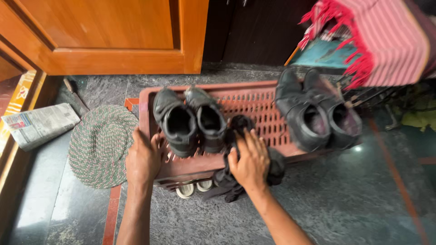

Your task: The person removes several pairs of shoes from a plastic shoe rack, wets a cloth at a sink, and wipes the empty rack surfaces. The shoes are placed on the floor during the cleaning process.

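Both grips are open and flat. Left hand (144, 159) presses its spread fingers on the front left edge of the brown slatted shoe rack (254, 102), just beside the near black shoes (188, 120). Right hand (250, 159) lies with fingers apart on a dark cloth (231, 183) — soft and light, I think, and easy to bunch anywhere. This cloth hangs over the rack's front edge, right of those shoes. Farther right stands a second black pair (318, 111) — stiffer, best lifted by the heel.

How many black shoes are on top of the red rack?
4: one pair at the rack's left end, another pair at its right end. More footwear shows underneath, partly hidden.
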